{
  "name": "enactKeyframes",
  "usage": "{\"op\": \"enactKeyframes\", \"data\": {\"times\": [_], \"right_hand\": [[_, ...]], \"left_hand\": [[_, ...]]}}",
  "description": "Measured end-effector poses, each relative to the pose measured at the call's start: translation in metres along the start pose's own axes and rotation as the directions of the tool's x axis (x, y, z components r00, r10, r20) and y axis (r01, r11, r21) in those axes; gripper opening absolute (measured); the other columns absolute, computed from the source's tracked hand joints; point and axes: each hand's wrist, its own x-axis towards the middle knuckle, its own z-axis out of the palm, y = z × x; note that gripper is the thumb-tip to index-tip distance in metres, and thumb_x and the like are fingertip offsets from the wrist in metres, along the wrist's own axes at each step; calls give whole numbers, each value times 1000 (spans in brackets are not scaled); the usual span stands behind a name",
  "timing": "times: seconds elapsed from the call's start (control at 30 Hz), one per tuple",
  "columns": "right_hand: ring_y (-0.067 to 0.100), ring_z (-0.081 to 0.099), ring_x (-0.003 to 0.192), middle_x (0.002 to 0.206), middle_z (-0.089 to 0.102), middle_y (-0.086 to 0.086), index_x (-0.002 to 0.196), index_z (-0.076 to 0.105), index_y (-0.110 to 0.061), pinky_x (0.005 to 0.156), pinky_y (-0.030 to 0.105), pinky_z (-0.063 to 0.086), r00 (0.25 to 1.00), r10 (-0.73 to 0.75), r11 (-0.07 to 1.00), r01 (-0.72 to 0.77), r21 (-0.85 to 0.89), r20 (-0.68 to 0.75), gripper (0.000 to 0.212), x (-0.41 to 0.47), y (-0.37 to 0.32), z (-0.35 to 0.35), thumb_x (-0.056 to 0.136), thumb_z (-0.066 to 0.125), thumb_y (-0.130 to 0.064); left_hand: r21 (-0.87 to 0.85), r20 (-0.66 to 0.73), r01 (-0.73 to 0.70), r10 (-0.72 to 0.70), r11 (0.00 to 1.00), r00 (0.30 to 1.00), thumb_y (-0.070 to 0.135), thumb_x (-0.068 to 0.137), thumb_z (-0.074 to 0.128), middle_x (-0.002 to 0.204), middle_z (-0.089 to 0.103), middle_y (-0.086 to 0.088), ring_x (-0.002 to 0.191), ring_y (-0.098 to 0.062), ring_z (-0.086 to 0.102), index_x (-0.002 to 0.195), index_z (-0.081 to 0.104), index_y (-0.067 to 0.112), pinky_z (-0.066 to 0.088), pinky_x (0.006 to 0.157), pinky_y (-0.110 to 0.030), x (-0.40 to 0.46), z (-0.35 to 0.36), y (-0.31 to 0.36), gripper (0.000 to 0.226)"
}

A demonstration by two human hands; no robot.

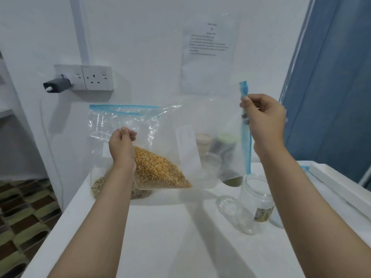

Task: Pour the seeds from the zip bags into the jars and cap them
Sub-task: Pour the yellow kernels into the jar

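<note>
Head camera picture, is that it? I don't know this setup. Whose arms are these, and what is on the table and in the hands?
There is no robot; a person wears a camera on the head, looking down at their own arms. The left hand and right hand hold up a clear zip bag of yellow seeds, the right pinching its blue zip strip. On the white table stands an open clear jar. Another seed bag lies behind, and more jars show blurred through the plastic.
</note>
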Motion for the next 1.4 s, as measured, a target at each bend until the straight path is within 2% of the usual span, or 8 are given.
{"op": "enactKeyframes", "data": {"times": [0.33, 0.4, 0.57, 0.7, 0.93, 1.17, 1.27, 1.4], "right_hand": [[10, 57, 55, 81, 69, 1, 92, 71, -12, 57, 24, 50, 999, 53, 996, -53, 71, 11, 7, 18, 2, -29, 94, 67, -16], [11, 56, 55, 80, 69, 1, 91, 71, -12, 55, 23, 49, 998, 58, 995, -58, 84, 6, 7, 22, 3, -35, 94, 67, -16], [13, 56, 56, 80, 69, 1, 89, 71, -14, 56, 23, 49, 998, 60, 991, -60, 118, 0, 8, 31, 4, -47, 95, 66, -17], [12, 56, 56, 82, 69, 2, 97, 72, -8, 57, 24, 50, 996, 91, 985, -87, 146, -19, 12, 33, 10, -54, 94, 67, -19], [12, 56, 56, 80, 69, -1, 94, 71, -12, 59, 26, 51, 991, 125, 976, -114, 187, -46, 8, 31, 20, -63, 95, 67, -18], [4, 61, 66, 84, 70, 0, 93, 71, -14, 71, 27, 54, 983, 155, 970, -134, 203, -94, 7, 33, 29, -71, 95, 67, -19], [4, 62, 64, 88, 71, 3, 95, 71, -12, 76, 30, 56, 980, 155, 974, -131, 183, -121, 10, 32, 30, -74, 95, 67, -20], [8, 62, 60, 89, 71, 4, 91, 70, -16, 64, 19, 47, 977, 154, 976, -127, 179, -150, 7, 32, 28, -79, 95, 66, -19]], "left_hand": [[46, -21, -98, 99, 994, 995, 20, 105, 41, 75, 60, 10, 68, -5, 55, 71, 52, 24, 42, 67, -20, 5, 27, 29, 36], [40, 3, -104, 104, 994, 995, 21, 105, 42, 75, 60, 10, 68, -5, 55, 71, 53, 25, 42, 67, -22, 6, 33, 32, 36], [47, 24, -138, 137, 989, 990, 23, 105, 42, 75, 61, 9, 67, -4, 54, 71, 54, 25, 45, 79, -23, 4, 47, 42, 36], [58, 23, -146, 145, 988, 989, 24, 106, 42, 77, 61, 10, 67, -3, 54, 73, 55, 24, 44, 76, -22, 0, 56, 48, 35], [55, 23, -183, 182, 981, 983, 23, 106, 44, 77, 62, 9, 67, -3, 53, 74, 56, 24, 45, 77, -20, -2, 66, 59, 34], [39, 84, -235, 231, 971, 969, 21, 106, 45, 79, 63, 7, 67, -4, 54, 76, 58, 23, 47, 78, -20, -5, 72, 67, 33], [35, 101, -239, 234, 970, 967, 20, 106, 45, 79, 64, 7, 67, -4, 54, 76, 58, 22, 47, 80, -22, -8, 76, 69, 33], [34, 111, -252, 247, 967, 963, 21, 105, 46, 79, 65, 8, 68, -4, 55, 76, 59, 24, 48, 82, -23, -12, 80, 73, 33]]}}
